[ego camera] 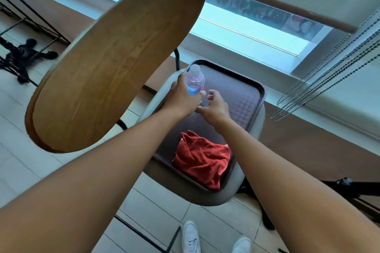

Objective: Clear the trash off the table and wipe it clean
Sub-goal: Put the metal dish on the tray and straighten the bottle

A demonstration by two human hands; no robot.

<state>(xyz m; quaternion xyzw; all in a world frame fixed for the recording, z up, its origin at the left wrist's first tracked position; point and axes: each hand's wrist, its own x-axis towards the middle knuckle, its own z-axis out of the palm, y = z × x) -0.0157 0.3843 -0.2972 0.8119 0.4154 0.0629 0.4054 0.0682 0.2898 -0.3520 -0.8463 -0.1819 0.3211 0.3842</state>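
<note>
Table (pixel 115 63): round, wood-grain top, left of a grey chair (pixel 226 195). Brown tray (pixel 242 96) lies on the chair seat. Red cloth (pixel 202 162), crumpled, at tray's near end. Water bottle (pixel 194 82), label unreadable, grasped by left hand (pixel 181 96). Right hand (pixel 216 107) released, just beside bottle.

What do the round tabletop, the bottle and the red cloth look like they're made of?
Round tabletop: wood or wood veneer, going by the visible grain, with a smooth finish.
Bottle, gripped by the left hand: clear plastic, see-through with a pale cap.
Red cloth: soft fabric, crumpled into folds, matte; the weave can't be made out.
</note>
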